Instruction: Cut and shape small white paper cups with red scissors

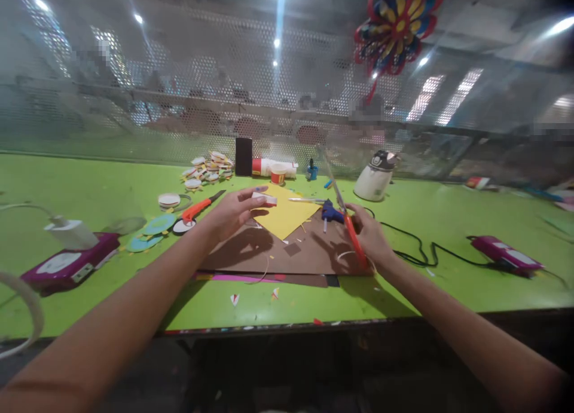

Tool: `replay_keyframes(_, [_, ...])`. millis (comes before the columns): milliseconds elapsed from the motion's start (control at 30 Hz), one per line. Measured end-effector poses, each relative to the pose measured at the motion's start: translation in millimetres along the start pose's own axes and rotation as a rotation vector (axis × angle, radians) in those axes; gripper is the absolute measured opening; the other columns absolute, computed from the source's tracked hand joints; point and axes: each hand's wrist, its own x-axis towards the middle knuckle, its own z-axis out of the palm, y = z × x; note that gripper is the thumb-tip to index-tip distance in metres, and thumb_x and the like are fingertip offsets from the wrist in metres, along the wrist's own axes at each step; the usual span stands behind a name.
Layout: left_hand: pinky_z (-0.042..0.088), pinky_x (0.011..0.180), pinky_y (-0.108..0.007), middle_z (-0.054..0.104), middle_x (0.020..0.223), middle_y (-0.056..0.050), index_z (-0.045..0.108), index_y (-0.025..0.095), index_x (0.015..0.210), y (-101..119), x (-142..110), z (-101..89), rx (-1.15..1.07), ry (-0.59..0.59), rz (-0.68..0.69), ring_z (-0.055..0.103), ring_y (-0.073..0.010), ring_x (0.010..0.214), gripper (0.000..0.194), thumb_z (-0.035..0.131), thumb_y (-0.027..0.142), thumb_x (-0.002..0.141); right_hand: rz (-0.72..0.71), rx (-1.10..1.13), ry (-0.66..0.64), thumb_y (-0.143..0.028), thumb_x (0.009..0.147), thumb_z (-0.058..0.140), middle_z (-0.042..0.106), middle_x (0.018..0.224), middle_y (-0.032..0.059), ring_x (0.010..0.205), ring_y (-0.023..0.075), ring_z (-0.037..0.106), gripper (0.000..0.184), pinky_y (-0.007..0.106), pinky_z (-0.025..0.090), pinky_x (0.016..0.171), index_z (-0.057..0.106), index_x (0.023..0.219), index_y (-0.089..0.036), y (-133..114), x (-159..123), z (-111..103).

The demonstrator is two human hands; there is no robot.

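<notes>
Pinched in the fingers of my left hand [237,213] is a small white piece [265,199], perhaps folded or rolled paper. My right hand [368,233] grips red-handled scissors [353,236], whose blades point up and away from me. Below and between the hands, a yellow sheet [282,219] lies on brown sheets [309,260]. A blue glue gun [330,211] rests just left of the right hand, and a silver pen-like tool [307,200] lies on the yellow sheet. Beyond my left wrist is an orange utility knife [196,210].
Several small paper pieces [208,169], a dark phone [243,156] and a red-white cup [277,174] stand at the back. A white kettle-like jug [374,177] is back right. Purple power strips [72,260] sit at both sides; a black cable [417,257] runs right.
</notes>
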Motion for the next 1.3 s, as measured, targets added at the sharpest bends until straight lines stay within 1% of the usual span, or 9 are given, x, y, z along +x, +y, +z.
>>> replay_keyframes(100, [0.051, 0.079, -0.032, 0.076, 0.095, -0.012, 0.064, 0.013, 0.117, 4, -1, 1.4, -0.081, 0.025, -0.023, 0.07, -0.0211, 0.086, 0.046, 0.077, 0.015, 0.074, -0.036, 0.07, 0.011, -0.038, 0.096, 0.06, 0.069, 0.1, 0.004, 0.082, 0.0175, 0.067, 0.034, 0.038, 0.057, 0.076, 0.06, 0.121, -0.017, -10, 12, 2])
replay_keyframes(200, [0.052, 0.076, -0.029, 0.075, 0.086, -0.01, 0.069, 0.011, 0.093, 8, -1, 1.0, -0.163, 0.078, 0.005, 0.07, -0.0192, 0.082, 0.02, 0.073, 0.022, 0.076, -0.085, 0.165, -0.077, -0.041, 0.094, 0.062, 0.07, 0.095, 0.0037, 0.077, 0.0167, 0.068, 0.036, 0.036, 0.057, 0.072, 0.061, 0.121, -0.017, -24, 26, 6])
replay_keyframes(267, [0.053, 0.075, -0.029, 0.075, 0.086, -0.013, 0.07, 0.009, 0.085, 13, -2, -0.9, -0.166, 0.087, 0.028, 0.069, -0.0195, 0.081, 0.018, 0.071, 0.026, 0.078, -0.123, 0.242, -0.159, -0.043, 0.088, 0.066, 0.071, 0.086, 0.0036, 0.071, 0.0179, 0.067, 0.044, 0.034, 0.057, 0.068, 0.061, 0.121, -0.015, -35, 31, 7])
replay_keyframes(333, [0.054, 0.078, -0.028, 0.075, 0.089, -0.012, 0.072, 0.01, 0.09, 18, -3, -3.3, -0.168, 0.086, 0.07, 0.069, -0.019, 0.083, 0.02, 0.072, 0.026, 0.078, -0.165, 0.317, -0.254, -0.048, 0.085, 0.065, 0.071, 0.076, 0.0032, 0.064, 0.0193, 0.067, 0.049, 0.034, 0.057, 0.063, 0.062, 0.12, -0.014, -46, 29, 7])
replay_keyframes(500, [0.053, 0.092, -0.031, 0.074, 0.102, -0.009, 0.072, 0.015, 0.101, 30, -9, -4.5, -0.219, 0.098, 0.261, 0.067, -0.0201, 0.098, 0.024, 0.075, 0.025, 0.08, -0.237, 0.42, -0.381, -0.051, 0.09, 0.054, 0.074, 0.078, 0.0046, 0.069, 0.021, 0.07, 0.036, 0.032, 0.056, 0.064, 0.066, 0.103, -0.02, -66, 4, 7])
replay_keyframes(600, [0.05, 0.101, -0.034, 0.07, 0.118, -0.009, 0.069, 0.018, 0.112, 29, -13, -3.3, -0.254, 0.08, 0.33, 0.064, -0.0244, 0.113, 0.035, 0.077, 0.024, 0.078, -0.293, 0.393, -0.331, -0.055, 0.089, 0.05, 0.07, 0.073, 0.0046, 0.065, 0.0205, 0.065, 0.038, 0.031, 0.052, 0.057, 0.067, 0.093, -0.021, -69, -9, 11])
replay_keyframes(800, [0.054, 0.098, -0.035, 0.067, 0.129, -0.008, 0.066, 0.026, 0.122, 22, -21, -3.4, -0.225, -0.029, 0.299, 0.062, -0.0286, 0.12, 0.049, 0.081, 0.031, 0.076, -0.373, 0.332, -0.33, -0.051, 0.084, 0.062, 0.073, 0.085, 0.0044, 0.07, 0.0249, 0.067, 0.032, 0.038, 0.055, 0.064, 0.066, 0.107, -0.029, -62, -20, 16])
replay_keyframes(1033, [0.056, 0.094, -0.037, 0.065, 0.132, -0.01, 0.065, 0.03, 0.124, 18, -31, -3.9, -0.174, -0.074, 0.251, 0.062, -0.0336, 0.121, 0.059, 0.086, 0.034, 0.069, -0.438, 0.408, -0.3, -0.052, 0.082, 0.068, 0.075, 0.098, 0.0052, 0.081, 0.03, 0.07, 0.049, 0.041, 0.057, 0.068, 0.059, 0.128, -0.04, -42, -30, 24])
replay_keyframes(1300, [0.057, 0.093, -0.043, 0.066, 0.132, -0.01, 0.067, 0.03, 0.121, 21, -37, 5.9, -0.184, -0.172, 0.236, 0.064, -0.0375, 0.116, 0.053, 0.084, 0.035, 0.072, -0.528, 0.49, -0.201, -0.058, 0.083, 0.066, 0.07, 0.077, 0.0009, 0.059, 0.0188, 0.063, 0.05, 0.028, 0.05, 0.055, 0.06, 0.127, -0.034, -40, -37, 41])
